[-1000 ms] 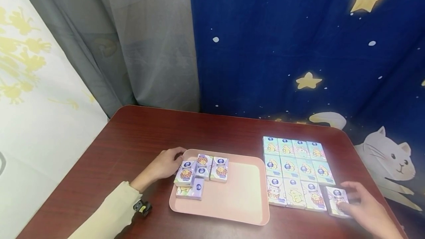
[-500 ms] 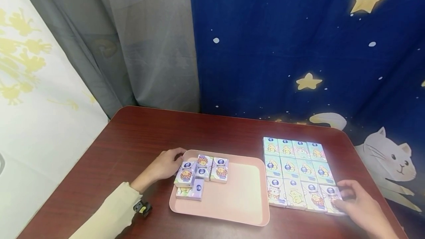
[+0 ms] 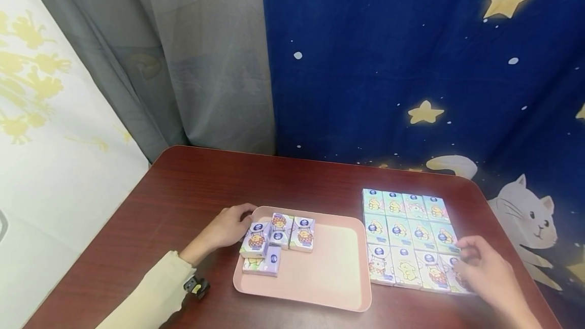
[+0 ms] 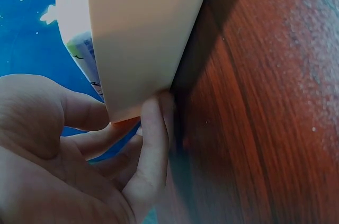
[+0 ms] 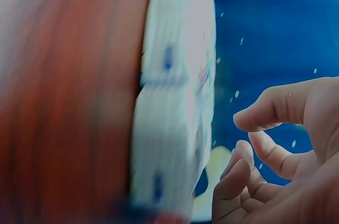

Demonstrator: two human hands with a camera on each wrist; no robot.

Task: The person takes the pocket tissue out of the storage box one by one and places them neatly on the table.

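Note:
My left hand (image 3: 233,226) holds the far left corner of a pink tray (image 3: 324,288). In the left wrist view its thumb (image 4: 87,112) lies at the tray's rim and other fingers curl by the lower edge. Several tissue packs lie in the tray's left part, one pack (image 3: 255,240) resting on another pack (image 3: 269,262). My right hand (image 3: 489,273) is over the near right corner of a block of tissue packs (image 3: 407,240). Its fingers are loosely bent with nothing between them, and they partly cover the corner pack (image 3: 452,278). The right wrist view shows the hand beside the packs' side faces (image 5: 161,144).
The packs on the right lie flat in three close rows on the dark red wooden table (image 3: 219,182), just right of the tray. A grey curtain (image 3: 215,65) and a blue star-patterned curtain (image 3: 347,80) hang behind the table's far edge.
My right hand has slid the last pack left against its row, let go of it and risen slightly up and left. The left hand and the tray have stayed put.

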